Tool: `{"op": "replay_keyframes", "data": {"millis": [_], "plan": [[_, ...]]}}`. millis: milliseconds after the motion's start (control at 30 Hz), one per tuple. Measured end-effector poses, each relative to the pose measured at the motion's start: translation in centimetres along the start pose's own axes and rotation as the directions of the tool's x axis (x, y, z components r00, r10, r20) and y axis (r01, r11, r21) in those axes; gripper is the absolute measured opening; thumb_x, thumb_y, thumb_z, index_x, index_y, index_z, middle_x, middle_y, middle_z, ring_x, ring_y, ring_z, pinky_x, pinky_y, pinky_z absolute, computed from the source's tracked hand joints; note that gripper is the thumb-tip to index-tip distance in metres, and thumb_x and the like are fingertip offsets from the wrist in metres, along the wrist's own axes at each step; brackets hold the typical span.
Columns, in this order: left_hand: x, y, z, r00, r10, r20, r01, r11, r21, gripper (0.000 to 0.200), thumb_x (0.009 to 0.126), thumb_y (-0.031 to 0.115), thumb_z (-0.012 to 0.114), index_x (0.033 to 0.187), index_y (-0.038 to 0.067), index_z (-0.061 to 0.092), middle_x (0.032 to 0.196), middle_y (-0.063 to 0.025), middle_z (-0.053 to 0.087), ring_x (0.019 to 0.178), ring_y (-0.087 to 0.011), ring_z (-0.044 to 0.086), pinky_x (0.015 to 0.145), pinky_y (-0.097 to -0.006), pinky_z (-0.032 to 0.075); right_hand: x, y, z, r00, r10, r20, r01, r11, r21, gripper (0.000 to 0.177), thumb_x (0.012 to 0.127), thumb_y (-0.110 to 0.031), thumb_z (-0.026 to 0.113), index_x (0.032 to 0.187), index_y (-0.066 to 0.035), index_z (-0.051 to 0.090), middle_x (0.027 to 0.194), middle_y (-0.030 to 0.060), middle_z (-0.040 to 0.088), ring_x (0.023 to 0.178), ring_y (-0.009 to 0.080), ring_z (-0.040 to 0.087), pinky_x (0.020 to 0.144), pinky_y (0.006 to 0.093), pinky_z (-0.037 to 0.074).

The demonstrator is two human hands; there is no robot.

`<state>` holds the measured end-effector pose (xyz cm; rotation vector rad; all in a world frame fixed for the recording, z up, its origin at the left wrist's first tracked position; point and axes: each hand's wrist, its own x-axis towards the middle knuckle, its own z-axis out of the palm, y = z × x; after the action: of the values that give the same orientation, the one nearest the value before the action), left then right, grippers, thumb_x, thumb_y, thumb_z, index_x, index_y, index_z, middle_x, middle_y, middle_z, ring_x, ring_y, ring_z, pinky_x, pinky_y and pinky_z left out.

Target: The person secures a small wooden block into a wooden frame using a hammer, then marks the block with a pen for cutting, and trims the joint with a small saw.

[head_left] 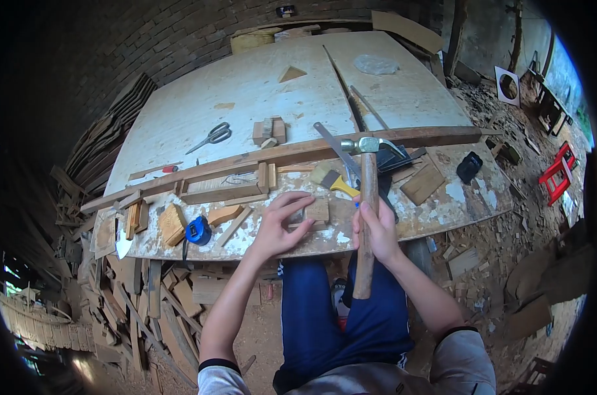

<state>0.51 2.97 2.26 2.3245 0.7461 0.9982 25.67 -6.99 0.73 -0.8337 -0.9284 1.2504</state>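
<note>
Head view, the only one I had. The left hand [286, 224] was half open, fingers loosely curled, thumb and index finger spread at the left end of the small wooden block [318, 210]; touching it, but clamped or just resting, I couldn't tell. The block lay near the close edge of the counter [246, 79], between the two hands. The right hand [377, 234] was closed around the handle of the hammer [368, 191], metal head up, handle end down over the lap.

Containers: one box-like wooden frame [223, 195], lying along the near side of the long wooden beam [298, 152]. Thin wire-like bits [239, 179] sat inside, too small for me to name.

Around the hands: the yellow-handled brush [342, 185] lay just beyond the block, bristles to the left. The blue tape measure [198, 230] was left of the left hand, next to a chunky wood piece [172, 224]. Scissors [213, 135] lay past the beam; a black object [469, 167] sat well to the right.
</note>
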Motion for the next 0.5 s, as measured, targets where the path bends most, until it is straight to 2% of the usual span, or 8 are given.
{"op": "replay_keyframes", "data": {"millis": [167, 367, 500], "plan": [[-0.4, -0.2, 0.2, 0.999, -0.035, 0.013, 0.035, 0.999, -0.001, 0.046, 0.09, 0.014, 0.083, 0.134, 0.005, 0.078, 0.14, -0.0161, 0.072, 0.132, -0.034, 0.068, 0.115, -0.0441, 0.052, 0.0, -0.2, 0.1, 0.999, 0.024, -0.022, -0.024, 1.0, 0.0, 0.03, 0.119, -0.028, 0.048, 0.133, -0.001, 0.051, 0.078, 0.0086, 0.059, 0.05, 0.0177, 0.061, 0.049, 0.0298, 0.052], [-1.1, 0.1, 0.8, 0.999, -0.037, -0.018, 0.039, 0.988, 0.148, 0.047, 0.096, 0.017, 0.079, 0.141, 0.006, 0.074, 0.142, -0.0166, 0.071, 0.132, -0.0369, 0.066, 0.115, -0.0464, 0.05, 0.0, -0.1, -0.2, 0.999, 0.036, 0.005, -0.036, 0.998, 0.046, 0.032, 0.12, -0.028, 0.045, 0.135, 0.0, 0.052, 0.078, 0.0093, 0.06, 0.051, 0.0179, 0.061, 0.049, 0.0301, 0.053], [-1.4, 0.2, 0.9, 1.0, -0.022, -0.013, 0.025, 0.963, 0.269, 0.046, 0.098, 0.021, 0.077, 0.142, 0.006, 0.073, 0.144, -0.0167, 0.069, 0.133, -0.0375, 0.065, 0.115, -0.0474, 0.049, 0.0, -0.3, -0.1, 0.998, 0.061, 0.006, -0.061, 0.998, 0.014, 0.033, 0.12, -0.029, 0.043, 0.134, 0.0, 0.053, 0.077, 0.0094, 0.06, 0.051, 0.0177, 0.061, 0.05, 0.0299, 0.053]]}}
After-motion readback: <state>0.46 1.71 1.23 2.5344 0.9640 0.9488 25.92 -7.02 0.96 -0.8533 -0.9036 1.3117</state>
